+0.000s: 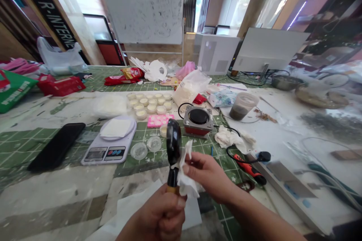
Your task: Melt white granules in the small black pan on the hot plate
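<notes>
My left hand (162, 212) is wrapped round the handle of a small black pan (173, 141), held upright and seen nearly edge-on. The handle is black near the pan, with a wooden-coloured part just above my fist. In my right hand (207, 173) a crumpled white tissue (188, 182) is pinched between thumb and fingers, against or close beside the pan's right side. Beyond the pan stands a small electric hot plate (198, 116). Several small clear cups with pale filling (152, 102) are grouped behind a pink mold (160, 120).
A kitchen scale (111, 147) and a black phone (56, 147) lie left. Two clear lids (139, 151) rest near the scale. To the right are a crumpled tissue (226, 137), a red-and-black tool (250, 169), a power strip (285, 192) with cables, and a plastic cup (244, 105).
</notes>
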Motion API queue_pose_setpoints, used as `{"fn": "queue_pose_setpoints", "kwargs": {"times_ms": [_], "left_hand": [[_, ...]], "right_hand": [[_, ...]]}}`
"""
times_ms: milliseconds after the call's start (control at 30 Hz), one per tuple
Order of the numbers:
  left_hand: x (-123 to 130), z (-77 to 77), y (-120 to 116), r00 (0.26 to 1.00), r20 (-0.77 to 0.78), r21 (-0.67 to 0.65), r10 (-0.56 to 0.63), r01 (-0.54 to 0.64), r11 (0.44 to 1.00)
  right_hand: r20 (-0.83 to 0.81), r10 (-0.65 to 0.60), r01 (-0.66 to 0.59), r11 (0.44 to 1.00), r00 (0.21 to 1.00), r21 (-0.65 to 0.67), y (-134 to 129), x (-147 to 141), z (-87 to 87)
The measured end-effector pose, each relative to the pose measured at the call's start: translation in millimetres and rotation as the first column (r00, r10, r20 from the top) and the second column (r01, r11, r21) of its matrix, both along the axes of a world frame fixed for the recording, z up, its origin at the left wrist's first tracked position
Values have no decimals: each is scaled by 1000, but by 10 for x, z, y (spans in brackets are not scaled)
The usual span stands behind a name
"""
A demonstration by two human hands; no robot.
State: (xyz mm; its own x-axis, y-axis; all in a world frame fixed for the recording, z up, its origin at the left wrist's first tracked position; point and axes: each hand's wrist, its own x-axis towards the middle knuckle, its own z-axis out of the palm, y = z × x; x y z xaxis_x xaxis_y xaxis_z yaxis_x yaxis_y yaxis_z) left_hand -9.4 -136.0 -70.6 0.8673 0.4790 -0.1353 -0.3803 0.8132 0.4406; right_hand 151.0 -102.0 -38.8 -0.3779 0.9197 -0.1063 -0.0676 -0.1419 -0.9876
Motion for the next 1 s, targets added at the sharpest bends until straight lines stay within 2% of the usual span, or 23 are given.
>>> {"fn": "queue_pose_setpoints", "kwargs": {"times_ms": [67,100,133,167,233,300,333,400,467,533,567,633,667,733,800,867,933,1000], "left_hand": [[-32,-40,5,996,91,-48,-5,10,999],[-41,-57,5,993,120,-72,-4,12,997],[-43,-69,2,991,133,-90,-1,13,996],[-38,-76,-2,991,136,-103,0,14,995],[-10,-71,-10,990,138,-122,-9,26,992],[28,-43,-14,989,140,-140,-46,65,988],[44,-25,-13,987,144,-143,-69,90,986],[60,11,-5,984,149,-133,-94,114,984],[54,33,10,982,164,-118,-98,118,986],[40,38,27,978,179,-117,-108,131,984],[37,37,35,977,175,-116,-123,145,983],[48,36,46,983,108,-121,-145,158,980],[62,41,49,987,60,-124,-151,157,980],[100,61,45,989,-25,-130,-145,141,982],[132,86,33,989,-73,-127,-129,119,985],[141,100,23,989,-103,-117,-108,96,989],[131,94,25,987,-124,-122,-105,90,989],[118,73,44,983,-147,-128,-115,96,987]], "right_hand": [[-10,44,-44,999,999,-3,-69,94,17],[21,-15,14,998,1000,57,-51,151,16],[62,-125,113,980,990,165,2,204,10],[92,-263,224,926,960,304,85,249,4],[91,-503,373,739,860,561,296,288,4],[59,-571,379,616,819,691,471,248,34],[50,-551,344,588,833,732,510,201,58],[85,-441,210,577,894,789,467,84,98],[165,-303,47,586,939,809,301,-21,99],[212,-193,-65,573,958,817,128,-78,63],[217,-182,-82,553,959,829,76,-88,45],[208,-238,-55,524,949,850,80,-82,45],[199,-286,-18,532,937,846,130,-71,71],[212,-351,46,601,912,798,276,-39,159],[209,-358,71,630,910,773,388,-10,245],[229,-306,3,605,924,797,393,5,267],[293,-236,-118,557,927,822,301,0,210],[363,-215,-209,519,907,829,185,-18,129]]}}
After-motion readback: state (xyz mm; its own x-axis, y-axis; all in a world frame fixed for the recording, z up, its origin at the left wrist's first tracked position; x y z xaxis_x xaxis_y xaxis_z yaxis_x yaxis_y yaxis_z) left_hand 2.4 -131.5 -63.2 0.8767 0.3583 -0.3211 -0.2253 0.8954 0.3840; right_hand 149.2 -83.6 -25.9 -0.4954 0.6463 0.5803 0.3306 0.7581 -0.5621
